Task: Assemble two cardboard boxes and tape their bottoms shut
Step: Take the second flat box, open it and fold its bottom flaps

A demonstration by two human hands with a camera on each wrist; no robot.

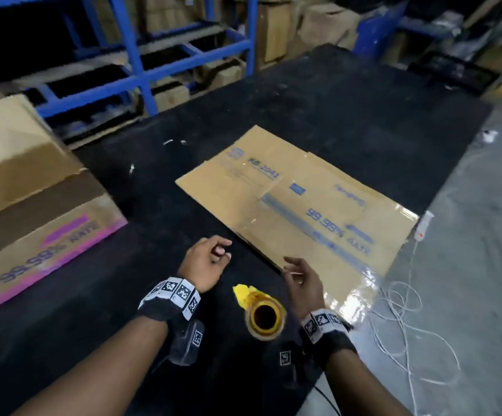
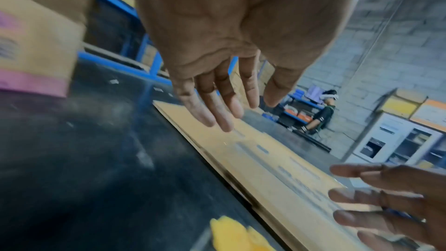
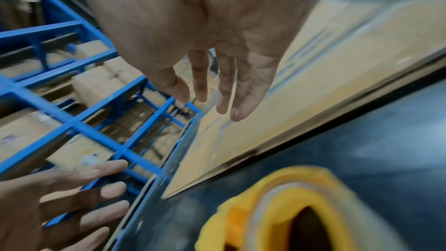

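A flattened cardboard box [image 1: 298, 202] with blue print lies on the black table [image 1: 349, 109], its near edge just beyond both hands; it also shows as the flattened box [image 2: 260, 159] and the flattened box [image 3: 301, 102] in the wrist views. An assembled cardboard box [image 1: 30, 190] with pink print stands at the left. A tape roll on a yellow dispenser [image 1: 263, 313] rests between my wrists. My left hand [image 1: 210, 259] hovers empty with relaxed fingers [image 2: 217, 108]. My right hand [image 1: 301, 277] is likewise empty, fingers [image 3: 241, 93] straight, over the box's near corner.
Blue metal racks [image 1: 141, 70] with stored cartons stand behind the table. A white cable [image 1: 406, 313] and a power strip [image 1: 424, 225] lie on the grey floor at the right. A person [image 2: 323, 114] stands far off by shelves.
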